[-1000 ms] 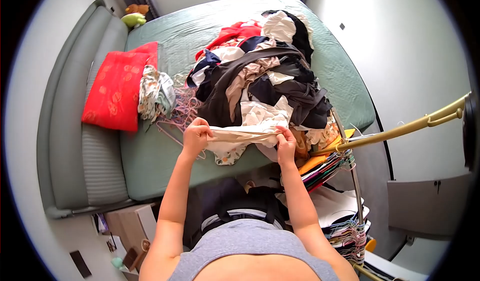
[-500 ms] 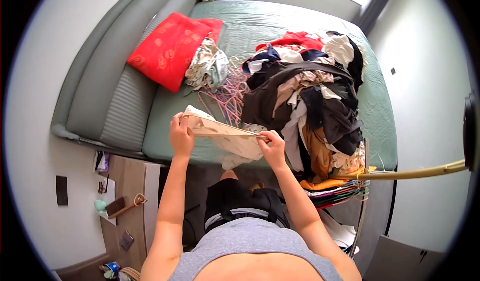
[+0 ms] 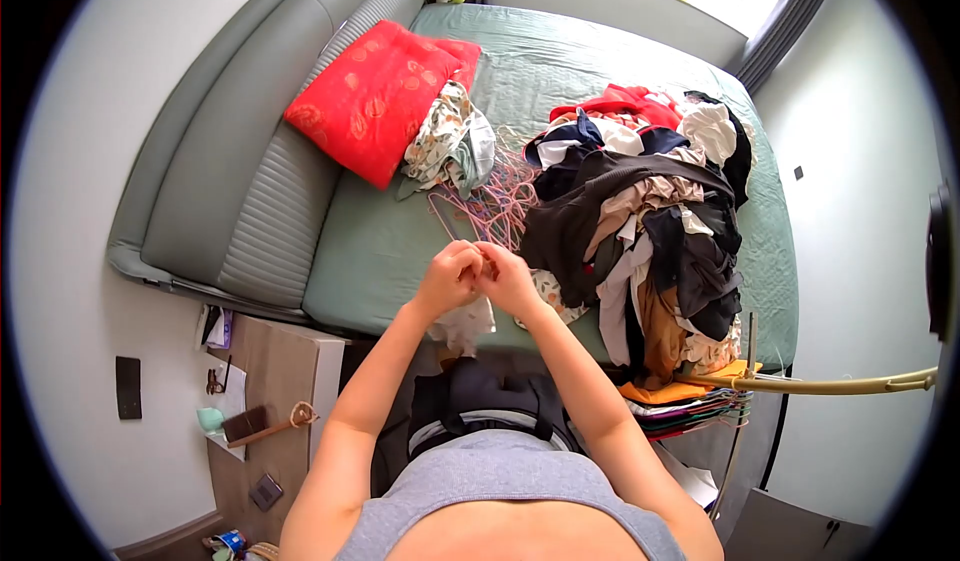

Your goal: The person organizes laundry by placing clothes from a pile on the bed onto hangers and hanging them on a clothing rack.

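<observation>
My left hand (image 3: 450,279) and my right hand (image 3: 505,279) meet in front of me over the near edge of the bed, fingers closed. Between them they pinch the top edge of a pale printed garment (image 3: 465,323), mostly hidden behind my hands and forearms. Its lower part hangs down beside the mattress edge. Just beyond my hands lies a tangle of pink and purple hangers (image 3: 495,206). To the right rises a large pile of clothes (image 3: 640,216) in dark, brown, white and red. A patterned cloth (image 3: 558,296) lies by my right wrist.
A red cushion (image 3: 375,101) and a bunched floral cloth (image 3: 450,141) rest by the grey headboard (image 3: 235,151). Clothes on hangers (image 3: 690,411) hang below a gold rail (image 3: 840,385) at right. A wooden cabinet (image 3: 270,391) with small items stands at left.
My hands were apart, stretching the garment's top edge between them. Now they have come together, and the garment hangs gathered beneath. The view has shifted slightly to the left.
</observation>
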Motion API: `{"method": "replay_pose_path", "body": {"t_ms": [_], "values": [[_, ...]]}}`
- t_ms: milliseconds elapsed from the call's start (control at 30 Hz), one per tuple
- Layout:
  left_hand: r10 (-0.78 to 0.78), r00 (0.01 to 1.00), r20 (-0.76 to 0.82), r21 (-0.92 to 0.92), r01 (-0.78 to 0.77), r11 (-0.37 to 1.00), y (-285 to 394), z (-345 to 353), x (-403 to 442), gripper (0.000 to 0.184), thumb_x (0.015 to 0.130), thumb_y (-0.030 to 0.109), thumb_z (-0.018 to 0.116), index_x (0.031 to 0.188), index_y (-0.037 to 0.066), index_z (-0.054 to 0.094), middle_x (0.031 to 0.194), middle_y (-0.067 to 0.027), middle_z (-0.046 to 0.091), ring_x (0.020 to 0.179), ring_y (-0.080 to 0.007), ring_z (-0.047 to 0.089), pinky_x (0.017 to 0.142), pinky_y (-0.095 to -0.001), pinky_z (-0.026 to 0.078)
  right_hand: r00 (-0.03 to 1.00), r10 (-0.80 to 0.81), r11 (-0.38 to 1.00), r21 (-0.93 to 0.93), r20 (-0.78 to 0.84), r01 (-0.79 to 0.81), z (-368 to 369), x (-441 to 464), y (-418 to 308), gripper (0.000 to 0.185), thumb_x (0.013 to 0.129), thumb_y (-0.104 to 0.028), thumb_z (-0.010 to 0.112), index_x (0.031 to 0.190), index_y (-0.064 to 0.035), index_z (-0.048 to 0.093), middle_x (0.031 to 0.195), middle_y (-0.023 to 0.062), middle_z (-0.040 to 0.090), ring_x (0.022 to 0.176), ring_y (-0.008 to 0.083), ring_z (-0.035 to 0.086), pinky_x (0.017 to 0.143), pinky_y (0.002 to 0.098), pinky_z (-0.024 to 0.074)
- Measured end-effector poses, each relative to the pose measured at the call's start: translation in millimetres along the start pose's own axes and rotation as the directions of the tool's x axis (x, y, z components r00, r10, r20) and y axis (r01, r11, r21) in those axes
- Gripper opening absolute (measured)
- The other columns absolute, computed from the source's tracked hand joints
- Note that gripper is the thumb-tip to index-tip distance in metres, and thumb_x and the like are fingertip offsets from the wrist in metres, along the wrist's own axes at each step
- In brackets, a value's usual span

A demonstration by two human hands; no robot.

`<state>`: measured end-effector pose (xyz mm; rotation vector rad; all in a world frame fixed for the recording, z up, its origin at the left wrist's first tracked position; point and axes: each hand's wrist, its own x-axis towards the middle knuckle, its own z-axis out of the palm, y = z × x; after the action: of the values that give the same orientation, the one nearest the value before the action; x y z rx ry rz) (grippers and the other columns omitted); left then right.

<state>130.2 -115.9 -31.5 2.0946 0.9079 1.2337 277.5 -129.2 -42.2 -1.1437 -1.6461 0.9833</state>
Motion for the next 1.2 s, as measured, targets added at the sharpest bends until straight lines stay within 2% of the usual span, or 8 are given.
{"method": "replay_pose_path", "body": {"t_ms": [200,333,567,633,767,1033,1133,1200], "values": [[-0.376,0.924,0.064,-0.125,0.382,0.916,-58.4,-17.0,-8.3,0.021,0.070,0.013,0.066,0.087,0.008,0.054,0.081,-0.0073,0.058,0.074,-0.0229,0.058,0.064,-0.0335,0.047,0.970,0.058,0.990,0.136,-0.235,-0.027,26.0,35.4,-0.9,0.023,0.076,0.000,0.056,0.098,-0.0037,0.062,0.062,0.0038,0.056,0.055,0.0055,0.048,0.052,0.0215,0.0405],[-0.496,0.820,0.287,0.309,0.411,0.858,-134.0,-1.3,-47.6,0.016,0.070,0.020,0.063,0.080,0.011,0.055,0.084,-0.0101,0.060,0.079,-0.0304,0.058,0.067,-0.0399,0.047,0.905,0.187,0.897,0.442,-0.382,0.001,32.9,45.8,-15.3,0.023,0.084,0.001,0.044,0.100,-0.0010,0.061,0.076,-0.0040,0.054,0.064,0.0011,0.044,0.056,0.0168,0.0353],[-0.796,0.578,0.183,0.324,0.729,0.603,-199.1,-77.4,-47.9,0.013,0.067,0.003,0.060,0.077,0.008,0.053,0.070,-0.0108,0.061,0.062,-0.0215,0.060,0.054,-0.0351,0.047,0.431,0.496,0.862,0.487,-0.754,-0.139,42.4,0.7,82.9,0.020,0.088,-0.009,0.041,0.092,-0.0044,0.061,0.084,0.0014,0.059,0.074,0.0100,0.054,0.066,0.0238,0.0451],[-0.798,0.436,0.417,-0.116,0.896,0.429,-194.0,-106.3,-30.7,0.009,0.071,0.001,0.059,0.075,0.005,0.052,0.065,-0.0035,0.058,0.057,-0.0098,0.056,0.050,-0.0256,0.049,0.409,0.610,0.789,0.473,-0.679,-0.393,57.6,-27.8,136.8,0.020,0.086,-0.009,0.043,0.088,-0.0049,0.062,0.077,0.0005,0.058,0.064,0.0102,0.053,0.055,0.0241,0.0437],[-0.701,0.536,0.470,-0.711,0.700,0.058,-190.2,-142.2,-7.5,0.011,0.079,-0.001,0.054,0.083,0.009,0.052,0.085,-0.0034,0.060,0.082,-0.0147,0.060,0.071,-0.0312,0.053,0.447,0.879,0.445,0.626,-0.168,-0.641,89.9,-29.0,144.4,0.016,0.077,-0.011,0.049,0.080,-0.0020,0.063,0.074,0.0048,0.059,0.057,0.0150,0.056,0.044,0.0289,0.0469],[-0.940,0.258,0.223,-0.681,0.731,0.040,-220.6,-131.5,-34.5,0.023,0.091,0.019,0.051,0.107,0.004,0.059,0.098,-0.0035,0.062,0.088,-0.0136,0.060,0.075,-0.0292,0.049,0.229,0.655,0.087,0.230,0.720,-0.969,107.5,35.7,183.3,0.023,0.084,-0.025,0.059,0.097,-0.0050,0.059,0.079,0.0049,0.059,0.068,0.0168,0.063,0.057,0.0293,0.0515],[-0.955,0.264,0.134,-0.648,0.753,0.117,-222.7,-135.3,-41.8,0.023,0.091,0.023,0.054,0.097,0.003,0.063,0.087,-0.0014,0.064,0.077,-0.0092,0.060,0.069,-0.0247,0.048,0.480,0.766,0.196,0.555,0.428,-0.808,123.6,48.7,245.9,0.030,0.086,-0.023,0.058,0.109,-0.0030,0.058,0.094,0.0061,0.062,0.087,0.0159,0.062,0.071,0.0284,0.0514],[-0.959,0.252,0.131,-0.626,0.771,0.117,-226.4,-131.9,-52.8,0.023,0.091,0.023,0.054,0.094,0.003,0.064,0.085,-0.0006,0.064,0.076,-0.0076,0.059,0.068,-0.0231,0.047,0.443,0.880,0.328,0.459,0.169,-0.826,128.1,58.3,297.6,0.031,0.083,-0.014,0.057,0.111,0.0000,0.057,0.105,0.0105,0.061,0.095,0.0182,0.059,0.080,0.0296,0.0478]]}}
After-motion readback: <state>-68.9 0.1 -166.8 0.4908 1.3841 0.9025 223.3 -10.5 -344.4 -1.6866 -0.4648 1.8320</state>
